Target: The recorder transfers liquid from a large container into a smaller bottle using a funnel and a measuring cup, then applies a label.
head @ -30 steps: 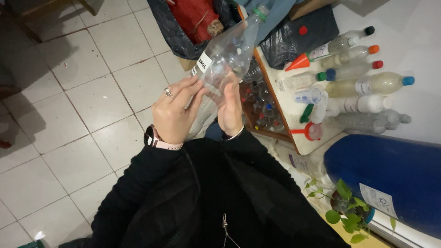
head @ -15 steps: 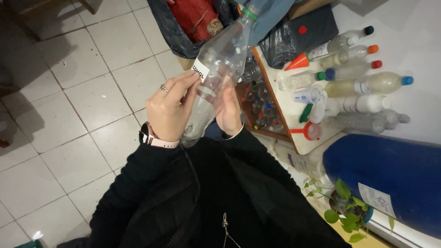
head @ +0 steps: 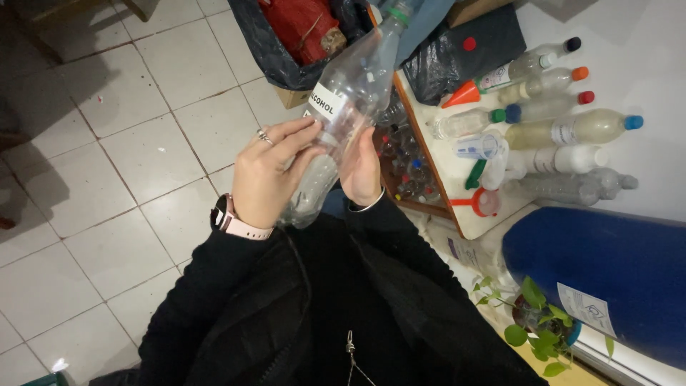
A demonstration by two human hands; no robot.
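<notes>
Holding a clear plastic bottle (head: 343,114) at chest height, I keep both hands on it: my left hand (head: 266,177) wraps the lower body, fingertips on its white label, while my right hand (head: 362,170) braces the far side, so the bottle tilts neck-away and steady. Beyond it sits a crate of small bottles (head: 407,168). Farther right, capped bottles (head: 543,107) lie in a row on a white board (head: 457,207), beside a blue drum (head: 607,279).

I log: white tiled floor (head: 143,136), dark grout (shadowed at left); white table (head: 457,193) bearing plastic bottles (head: 564,132); blue drum (head: 607,279); potted plant (head: 536,329); black bag (head: 286,64).
</notes>
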